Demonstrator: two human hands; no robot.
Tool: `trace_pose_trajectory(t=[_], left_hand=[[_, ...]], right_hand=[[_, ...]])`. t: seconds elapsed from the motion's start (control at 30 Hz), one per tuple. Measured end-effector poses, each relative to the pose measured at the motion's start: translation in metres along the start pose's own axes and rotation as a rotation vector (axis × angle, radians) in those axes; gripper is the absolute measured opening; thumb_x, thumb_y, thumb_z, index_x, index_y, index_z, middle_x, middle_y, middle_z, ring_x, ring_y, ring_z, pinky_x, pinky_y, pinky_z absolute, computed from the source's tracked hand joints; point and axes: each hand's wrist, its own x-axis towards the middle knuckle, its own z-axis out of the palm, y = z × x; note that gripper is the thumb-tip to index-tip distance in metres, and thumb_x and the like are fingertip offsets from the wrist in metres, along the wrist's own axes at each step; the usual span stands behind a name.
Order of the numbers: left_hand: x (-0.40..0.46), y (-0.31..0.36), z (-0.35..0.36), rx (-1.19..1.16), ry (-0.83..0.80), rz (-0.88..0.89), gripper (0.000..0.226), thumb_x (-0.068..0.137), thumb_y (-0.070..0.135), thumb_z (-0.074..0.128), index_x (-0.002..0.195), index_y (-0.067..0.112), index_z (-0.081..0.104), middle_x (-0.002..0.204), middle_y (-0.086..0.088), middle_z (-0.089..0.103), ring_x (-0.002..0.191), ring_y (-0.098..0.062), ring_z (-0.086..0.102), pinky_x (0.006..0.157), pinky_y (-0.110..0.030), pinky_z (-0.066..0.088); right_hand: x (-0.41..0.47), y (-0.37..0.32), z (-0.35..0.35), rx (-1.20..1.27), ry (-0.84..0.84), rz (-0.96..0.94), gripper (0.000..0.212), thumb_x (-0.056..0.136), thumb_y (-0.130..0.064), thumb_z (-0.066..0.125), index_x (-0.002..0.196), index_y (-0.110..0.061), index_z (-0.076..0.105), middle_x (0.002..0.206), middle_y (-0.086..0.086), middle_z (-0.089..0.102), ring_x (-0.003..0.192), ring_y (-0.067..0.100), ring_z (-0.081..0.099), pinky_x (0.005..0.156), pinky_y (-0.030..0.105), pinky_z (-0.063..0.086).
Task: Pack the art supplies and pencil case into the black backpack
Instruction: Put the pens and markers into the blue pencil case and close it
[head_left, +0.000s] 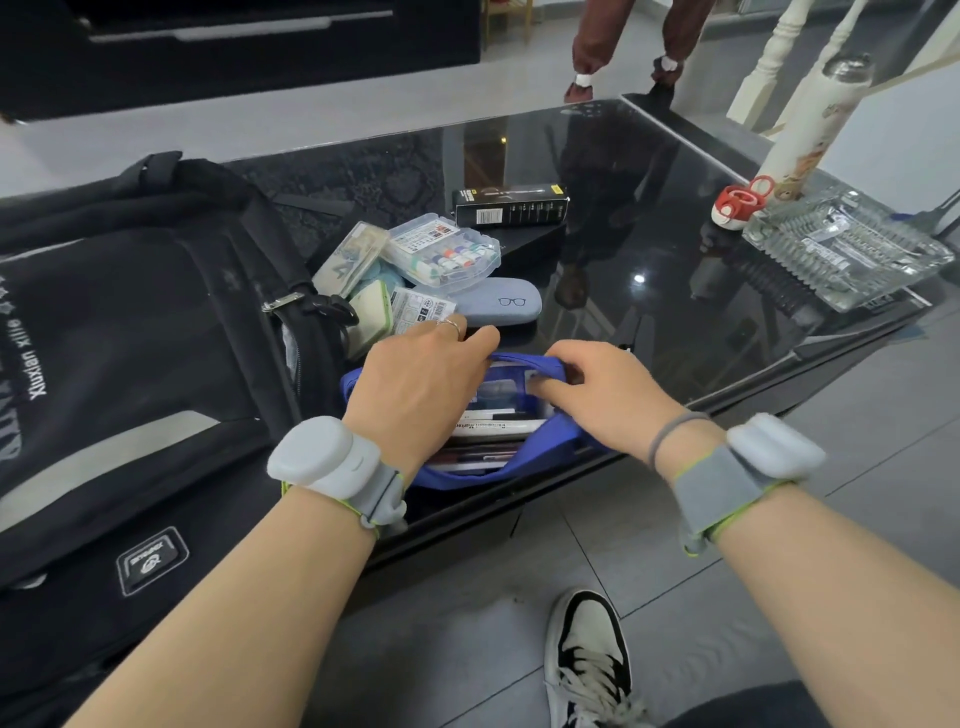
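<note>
A blue pencil case (540, 452) lies open at the near edge of the black glass table (649, 218), with pens and markers showing inside. My left hand (421, 384) grips its far left rim and my right hand (602, 395) pinches the far right rim. The black backpack (130, 364) lies flat on the left. Behind my hands sit a clear box of paint tubes (444, 254), a flat clear case (350, 260), a green-edged eraser block (371, 306) and a small barcode packet (421, 309).
A grey-blue glasses case (501, 306) lies beyond the pencil case, a black carton (511, 205) further back. At the right stand a glass ashtray (841, 249), red scissors (740, 202) and a tall white bottle (815, 130). Another person's legs (628, 47) stand beyond the table.
</note>
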Motion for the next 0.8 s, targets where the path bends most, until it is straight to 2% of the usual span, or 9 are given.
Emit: trace_pose_trajectory(t=[0.1,0.17,0.23,0.33,0.43,0.57,0.67,0.73,0.8], left_hand=[[0.001,0.003,0.001,0.012,-0.009,-0.002,0.015,0.093,0.024,0.066,0.094,0.023,0.05,0.081,0.002,0.053,0.069,-0.024,0.056,0.046,-0.027,0.01],[-0.001,0.002,0.0,-0.024,0.004,-0.005,0.012,0.096,0.025,0.062,0.095,0.022,0.051,0.084,0.001,0.054,0.074,-0.025,0.056,0.047,-0.029,0.018],[-0.004,-0.004,-0.004,-0.105,0.0,-0.018,0.01,0.098,0.029,0.055,0.096,0.02,0.053,0.089,-0.002,0.054,0.081,-0.027,0.057,0.054,-0.033,0.028],[-0.01,-0.022,-0.014,-0.278,0.025,-0.102,0.02,0.095,0.037,0.057,0.089,0.018,0.056,0.087,-0.002,0.055,0.084,-0.029,0.057,0.063,-0.036,0.041],[-0.022,-0.046,-0.021,-0.381,0.035,-0.343,0.022,0.098,0.037,0.051,0.092,0.017,0.058,0.09,-0.001,0.054,0.091,-0.027,0.055,0.075,-0.042,0.049],[-0.036,-0.064,-0.03,-0.428,-0.149,-0.489,0.018,0.098,0.014,0.042,0.102,0.01,0.059,0.101,-0.012,0.061,0.1,-0.034,0.056,0.089,-0.043,0.045],[-0.045,-0.071,-0.034,-0.556,-0.28,-0.553,0.021,0.089,0.004,0.045,0.098,0.013,0.062,0.097,-0.009,0.069,0.096,-0.03,0.064,0.09,-0.04,0.05],[-0.047,-0.076,-0.036,-0.63,-0.324,-0.602,0.017,0.087,0.007,0.051,0.095,0.018,0.061,0.094,-0.004,0.07,0.092,-0.025,0.068,0.087,-0.039,0.053],[-0.05,-0.078,-0.037,-0.612,-0.354,-0.604,0.009,0.088,0.014,0.059,0.095,0.018,0.062,0.094,0.002,0.068,0.092,-0.02,0.065,0.079,-0.029,0.047]], right_hand=[[0.002,-0.007,0.007,-0.066,0.103,0.017,0.013,0.091,-0.028,0.06,0.084,-0.017,0.059,0.077,-0.001,0.06,0.074,0.021,0.056,0.063,0.032,0.045],[0.002,-0.014,0.008,-0.111,0.135,0.025,0.007,0.09,-0.027,0.059,0.092,-0.019,0.059,0.086,0.001,0.062,0.08,0.025,0.059,0.071,0.038,0.051],[-0.001,-0.021,0.005,-0.211,0.128,-0.002,0.012,0.091,-0.025,0.057,0.102,-0.021,0.056,0.096,0.002,0.057,0.086,0.027,0.057,0.074,0.039,0.05],[-0.008,-0.037,0.003,-0.337,0.15,-0.136,0.029,0.089,-0.014,0.056,0.117,-0.021,0.052,0.108,0.002,0.048,0.092,0.024,0.052,0.075,0.038,0.048],[-0.015,-0.061,0.013,-0.321,0.238,-0.342,0.029,0.08,-0.003,0.056,0.106,-0.016,0.057,0.101,0.003,0.049,0.091,0.024,0.048,0.074,0.041,0.047],[-0.024,-0.082,0.034,-0.345,0.225,-0.474,0.015,0.074,-0.003,0.06,0.085,-0.013,0.057,0.085,0.003,0.048,0.08,0.025,0.046,0.066,0.043,0.044],[-0.022,-0.083,0.041,-0.417,0.109,-0.422,0.013,0.08,-0.009,0.058,0.092,-0.015,0.058,0.087,0.001,0.05,0.086,0.026,0.049,0.071,0.045,0.047],[-0.02,-0.081,0.039,-0.392,0.041,-0.359,0.012,0.087,-0.016,0.054,0.097,-0.017,0.061,0.09,-0.002,0.054,0.092,0.024,0.053,0.076,0.042,0.048],[-0.023,-0.082,0.038,-0.346,0.041,-0.335,0.014,0.09,-0.022,0.052,0.095,-0.019,0.065,0.09,-0.002,0.06,0.091,0.022,0.056,0.077,0.04,0.049]])
